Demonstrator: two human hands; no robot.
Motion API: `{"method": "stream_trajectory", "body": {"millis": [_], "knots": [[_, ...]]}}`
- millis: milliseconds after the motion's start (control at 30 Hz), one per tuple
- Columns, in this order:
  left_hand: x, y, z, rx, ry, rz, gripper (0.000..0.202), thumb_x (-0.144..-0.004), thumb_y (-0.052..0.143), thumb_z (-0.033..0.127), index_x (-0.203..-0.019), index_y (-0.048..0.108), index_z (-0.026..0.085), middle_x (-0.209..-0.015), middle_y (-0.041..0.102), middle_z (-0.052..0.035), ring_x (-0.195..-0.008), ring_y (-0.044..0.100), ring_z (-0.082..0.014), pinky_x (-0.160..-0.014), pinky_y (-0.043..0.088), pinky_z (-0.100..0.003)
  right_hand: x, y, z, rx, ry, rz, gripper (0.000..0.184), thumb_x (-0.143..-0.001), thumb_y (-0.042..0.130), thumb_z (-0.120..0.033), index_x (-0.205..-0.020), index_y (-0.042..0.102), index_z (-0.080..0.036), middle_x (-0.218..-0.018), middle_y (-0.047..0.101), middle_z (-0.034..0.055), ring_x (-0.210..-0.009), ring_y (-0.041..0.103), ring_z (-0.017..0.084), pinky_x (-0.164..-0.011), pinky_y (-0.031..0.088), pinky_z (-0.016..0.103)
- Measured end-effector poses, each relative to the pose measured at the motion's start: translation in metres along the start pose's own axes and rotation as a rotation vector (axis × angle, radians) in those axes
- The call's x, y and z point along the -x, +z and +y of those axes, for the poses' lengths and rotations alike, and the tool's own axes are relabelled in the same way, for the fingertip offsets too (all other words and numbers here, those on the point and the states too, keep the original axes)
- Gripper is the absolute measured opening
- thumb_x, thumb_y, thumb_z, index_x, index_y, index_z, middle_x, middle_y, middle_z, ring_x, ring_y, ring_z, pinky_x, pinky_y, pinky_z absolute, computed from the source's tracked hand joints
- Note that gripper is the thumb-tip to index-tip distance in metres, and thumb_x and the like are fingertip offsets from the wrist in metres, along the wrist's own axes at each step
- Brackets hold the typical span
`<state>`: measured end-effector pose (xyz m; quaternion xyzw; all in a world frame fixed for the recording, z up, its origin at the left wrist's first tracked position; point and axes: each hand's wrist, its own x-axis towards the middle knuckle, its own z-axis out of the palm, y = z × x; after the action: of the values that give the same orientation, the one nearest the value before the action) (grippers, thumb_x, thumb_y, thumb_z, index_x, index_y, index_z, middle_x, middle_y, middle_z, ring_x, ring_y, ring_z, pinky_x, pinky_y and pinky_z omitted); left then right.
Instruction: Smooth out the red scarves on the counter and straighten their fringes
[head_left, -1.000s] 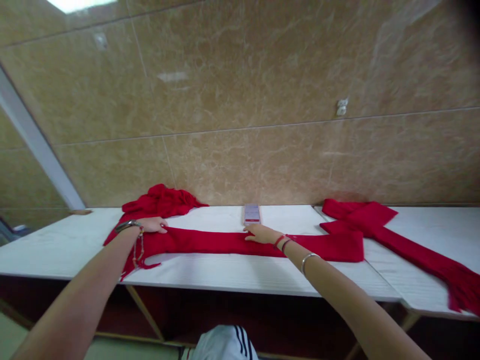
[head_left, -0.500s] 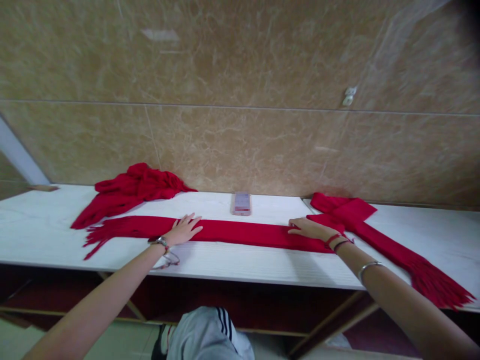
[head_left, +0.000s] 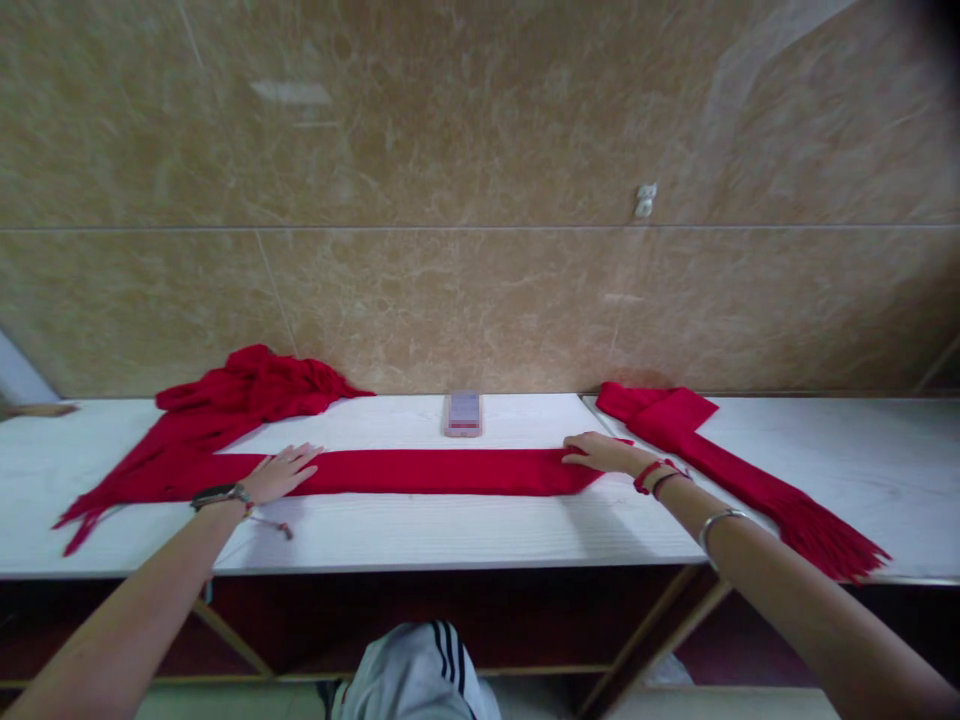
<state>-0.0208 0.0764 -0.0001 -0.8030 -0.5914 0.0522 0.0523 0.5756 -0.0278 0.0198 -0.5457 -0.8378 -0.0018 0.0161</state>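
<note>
A long red scarf [head_left: 435,472] lies in a narrow strip along the white tabletop, its fringe toward the left. My left hand [head_left: 279,474] rests flat on the strip's left part with the fingers spread. At the other end my right hand [head_left: 600,452] has its fingers curled on the scarf, where the end bends upward; the fingertips are partly hidden. A crumpled red cloth [head_left: 255,390] lies behind my left hand, by the wall. To the right of my right hand, a second red scarf [head_left: 720,465] lies folded over itself, its fringe pointing toward the front edge.
A phone-like flat object [head_left: 463,414] lies against the tiled wall [head_left: 450,300]. Open shelves [head_left: 450,620] are under the white tabletop [head_left: 465,535]. A small white figure [head_left: 645,200] is stuck on the wall. My grey-clad knee [head_left: 412,670] is below the front edge.
My left hand has slid left along the scarf, and the fringe has moved left with it. The scarf's right end has drawn left, bending up at my right hand. The view has shifted slightly.
</note>
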Motion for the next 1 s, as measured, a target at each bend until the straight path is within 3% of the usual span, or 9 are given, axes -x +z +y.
{"method": "stream_trajectory", "body": {"millis": [100,200,300,367,500,600,767,867,1000], "knots": [[-0.009,-0.018,0.034,0.022,0.030,-0.029,0.052,-0.087,0.030,0.041,-0.136,0.035,0.022,-0.146,0.020,-0.0105,-0.133,0.016,-0.0330,-0.101,0.018,-0.055,-0.002,-0.012,0.001,-0.016,0.025,0.049,0.031,-0.085,0.045,-0.042,-0.084,0.062,-0.016,-0.077,0.066,0.0089,-0.070,0.060,0.018,-0.061,0.041,0.025],[-0.019,-0.032,0.093,0.110,0.172,0.105,0.052,-0.090,0.024,0.043,-0.137,0.031,0.024,-0.148,0.015,-0.0080,-0.134,0.013,-0.0280,-0.103,0.020,-0.049,-0.007,-0.032,0.003,-0.046,0.058,0.100,0.029,-0.084,0.045,-0.040,-0.082,0.062,-0.016,-0.075,0.066,0.0070,-0.067,0.058,0.016,-0.059,0.039,0.024],[-0.024,-0.028,0.142,0.159,0.317,0.141,0.051,-0.090,0.021,0.047,-0.137,0.029,0.028,-0.147,0.019,-0.0037,-0.134,0.017,-0.0241,-0.103,0.023,-0.043,-0.006,-0.050,0.008,-0.100,0.050,0.135,0.031,-0.084,0.045,-0.042,-0.082,0.062,-0.016,-0.073,0.065,0.0052,-0.066,0.057,0.015,-0.058,0.039,0.023],[-0.026,-0.019,0.156,0.148,0.357,0.159,0.052,-0.090,0.023,0.047,-0.137,0.030,0.026,-0.145,0.026,-0.0036,-0.132,0.023,-0.0225,-0.104,0.024,-0.040,-0.001,-0.059,0.013,-0.113,0.047,0.118,0.032,-0.082,0.046,-0.044,-0.081,0.063,-0.016,-0.072,0.065,0.0048,-0.066,0.057,0.015,-0.058,0.039,0.023],[-0.029,-0.006,0.153,0.131,0.380,0.194,0.053,-0.090,0.025,0.048,-0.137,0.031,0.023,-0.143,0.030,-0.0040,-0.131,0.025,-0.0214,-0.104,0.024,-0.037,0.012,-0.068,0.022,-0.056,0.074,-0.011,0.034,-0.080,0.050,-0.048,-0.081,0.065,-0.018,-0.073,0.065,0.0048,-0.067,0.057,0.015,-0.056,0.038,0.022],[-0.032,-0.007,0.149,0.121,0.390,0.183,0.053,-0.090,0.025,0.048,-0.137,0.031,0.024,-0.143,0.029,-0.0035,-0.131,0.025,-0.0220,-0.104,0.024,-0.038,0.012,-0.063,0.027,0.042,0.100,-0.017,0.034,-0.082,0.049,-0.048,-0.082,0.065,-0.018,-0.077,0.066,0.0063,-0.070,0.059,0.016,-0.058,0.038,0.023],[-0.029,-0.012,0.149,0.110,0.396,0.154,0.054,-0.090,0.024,0.048,-0.138,0.029,0.024,-0.143,0.029,-0.0040,-0.131,0.025,-0.0234,-0.104,0.024,-0.042,0.001,-0.019,0.023,0.151,0.290,0.009,0.029,-0.083,0.050,-0.043,-0.091,0.063,-0.018,-0.087,0.067,0.0086,-0.081,0.062,0.020,-0.062,0.041,0.025],[-0.027,-0.010,0.142,0.124,0.389,0.166,0.054,-0.090,0.025,0.048,-0.137,0.031,0.024,-0.143,0.030,-0.0045,-0.131,0.026,-0.0240,-0.104,0.025,-0.043,0.000,0.009,0.019,0.156,0.342,0.055,0.031,-0.090,0.038,-0.037,-0.098,0.059,-0.016,-0.093,0.066,0.0103,-0.085,0.062,0.019,-0.067,0.042,0.026],[-0.026,-0.010,0.131,0.128,0.358,0.159,0.052,-0.089,0.027,0.047,-0.136,0.033,0.024,-0.143,0.030,-0.0049,-0.132,0.024,-0.0245,-0.104,0.025,-0.043,0.005,0.022,0.022,0.161,0.373,0.120,0.035,-0.094,0.027,-0.033,-0.101,0.056,-0.015,-0.101,0.064,0.0112,-0.091,0.061,0.017,-0.071,0.043,0.025]]}}
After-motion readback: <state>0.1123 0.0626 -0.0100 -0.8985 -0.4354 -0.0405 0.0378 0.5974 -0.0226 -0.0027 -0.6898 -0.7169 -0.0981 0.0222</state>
